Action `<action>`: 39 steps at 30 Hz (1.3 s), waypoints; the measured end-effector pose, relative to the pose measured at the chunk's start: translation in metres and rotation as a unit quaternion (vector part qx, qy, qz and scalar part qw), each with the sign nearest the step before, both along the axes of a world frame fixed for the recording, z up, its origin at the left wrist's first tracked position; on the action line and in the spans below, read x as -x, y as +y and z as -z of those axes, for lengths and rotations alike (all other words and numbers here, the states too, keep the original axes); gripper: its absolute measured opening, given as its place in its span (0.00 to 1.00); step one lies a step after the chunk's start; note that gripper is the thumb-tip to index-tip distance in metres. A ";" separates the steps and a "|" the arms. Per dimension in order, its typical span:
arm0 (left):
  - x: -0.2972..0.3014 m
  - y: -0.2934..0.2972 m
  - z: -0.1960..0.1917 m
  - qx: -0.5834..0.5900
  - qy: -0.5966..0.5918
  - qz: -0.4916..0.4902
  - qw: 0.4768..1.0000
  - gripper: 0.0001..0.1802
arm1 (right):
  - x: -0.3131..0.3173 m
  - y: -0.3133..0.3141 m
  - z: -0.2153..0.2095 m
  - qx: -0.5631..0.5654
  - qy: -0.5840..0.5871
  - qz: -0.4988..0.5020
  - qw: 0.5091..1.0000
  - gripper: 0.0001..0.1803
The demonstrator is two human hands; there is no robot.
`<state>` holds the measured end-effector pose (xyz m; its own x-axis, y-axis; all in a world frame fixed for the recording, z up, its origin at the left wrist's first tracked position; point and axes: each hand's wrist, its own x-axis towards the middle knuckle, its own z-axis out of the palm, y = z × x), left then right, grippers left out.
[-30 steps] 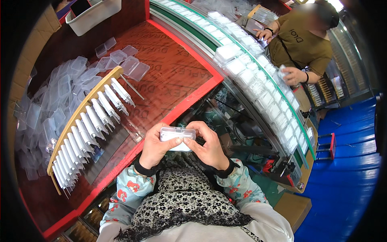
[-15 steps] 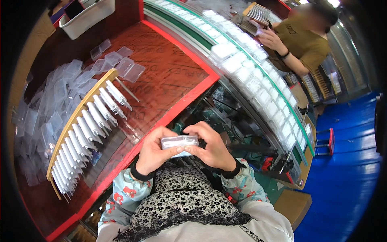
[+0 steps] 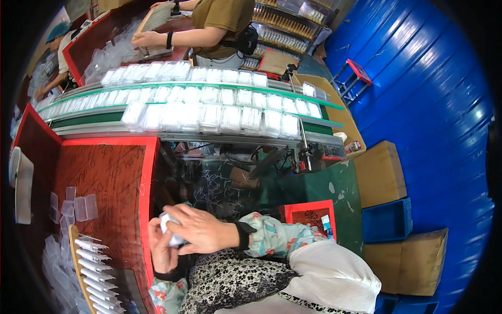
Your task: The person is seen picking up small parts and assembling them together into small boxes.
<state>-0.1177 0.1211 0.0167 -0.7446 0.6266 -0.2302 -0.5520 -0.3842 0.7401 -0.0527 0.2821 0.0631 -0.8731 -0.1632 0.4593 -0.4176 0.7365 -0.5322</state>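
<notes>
Head view: left hand [image 3: 164, 253] beside red bench [image 3: 104, 167]; conveyor [image 3: 214, 134] ahead, blue wall [image 3: 434, 115].

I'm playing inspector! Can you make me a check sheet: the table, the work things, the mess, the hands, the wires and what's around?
Surface: red table, with dark marks.
Job's things: small white case between the hands, partly hidden; rack of white pieces on the table.
Clutter: clear boxes scattered loosely beside the rack; white scraps on the floor.
Grip: left hand and right hand both hold the case.
Cables: dark, cable-like lines under the conveyor; too dim to be sure.
Surroundings: white-filled boxes on the conveyor, co-workers beyond it, red stool, cardboard boxes, blue crate.
</notes>
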 end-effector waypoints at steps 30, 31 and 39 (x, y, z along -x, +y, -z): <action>-0.020 0.163 -0.017 0.114 0.103 0.245 0.957 0.18 | -0.180 0.485 0.021 0.074 0.077 0.705 0.702 0.26; -0.022 0.162 -0.013 0.128 0.107 0.244 0.955 0.16 | -0.188 0.506 0.035 0.080 0.000 0.725 0.684 0.26; -0.022 0.140 -0.001 0.145 0.085 0.208 0.964 0.11 | -0.168 0.529 0.082 -0.150 -0.260 0.725 0.620 0.20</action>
<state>-0.0960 0.2612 0.0179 -0.4857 0.8065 -0.3371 -0.4749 0.0803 0.8764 0.1154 0.8113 -0.0190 -0.2193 0.9564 0.1929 0.9696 0.2357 -0.0664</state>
